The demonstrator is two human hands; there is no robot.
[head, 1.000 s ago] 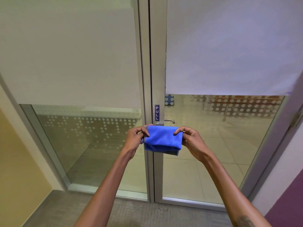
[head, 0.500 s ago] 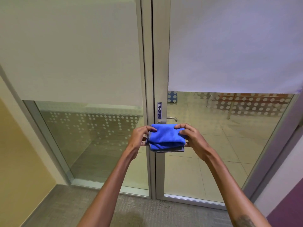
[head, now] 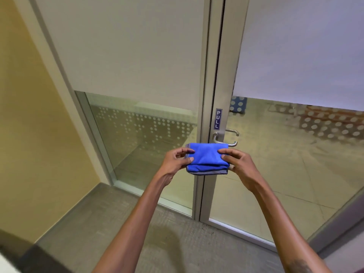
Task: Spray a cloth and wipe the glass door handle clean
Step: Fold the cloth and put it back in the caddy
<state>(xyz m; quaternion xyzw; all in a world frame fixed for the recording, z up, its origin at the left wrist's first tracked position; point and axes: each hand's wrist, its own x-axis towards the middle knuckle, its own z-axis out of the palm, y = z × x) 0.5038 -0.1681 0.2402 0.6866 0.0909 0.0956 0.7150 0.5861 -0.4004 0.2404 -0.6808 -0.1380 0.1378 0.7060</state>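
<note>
Now left hand, right hand pinch folded, seemingly microfibre cloth below handle

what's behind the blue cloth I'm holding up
Behind the cloth stands the door frame, with the handle showing just above its top edge. Whatever of the frame lies directly behind it is covered.

Blue cloth, silver handle, white-dotted glass, yellow wall

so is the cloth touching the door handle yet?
Cannot tell. In the head view the blue cloth, held by the left hand and right hand, overlaps the lower edge of the door handle; one view cannot separate contact from a gap in depth.
</note>
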